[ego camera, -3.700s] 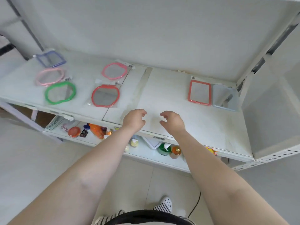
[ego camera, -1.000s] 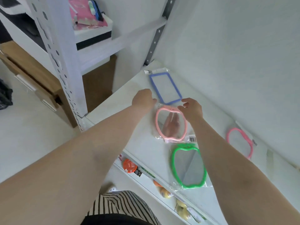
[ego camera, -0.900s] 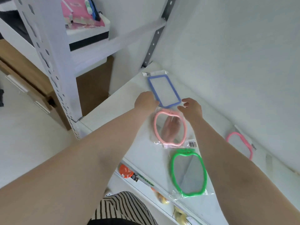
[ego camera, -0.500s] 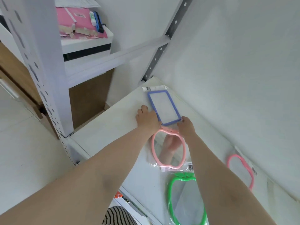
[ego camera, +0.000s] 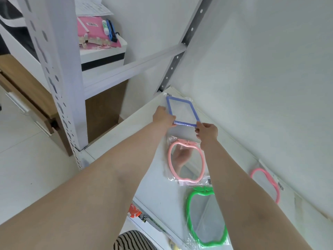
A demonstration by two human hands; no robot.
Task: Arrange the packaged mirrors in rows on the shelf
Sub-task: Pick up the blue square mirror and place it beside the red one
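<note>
Your left hand (ego camera: pixel 163 117) and right hand (ego camera: pixel 207 131) pinch the near corners of the blue-framed rectangular mirror in clear wrap (ego camera: pixel 182 111), beyond the pink apple-shaped mirror (ego camera: pixel 185 162); it looks light, stiff, breakable and slick, so hold the frame.

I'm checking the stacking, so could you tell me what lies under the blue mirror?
The blue mirror lies in its clear wrap on the white shelf; nothing shows beneath, though its surface hides the spot directly below.
</note>
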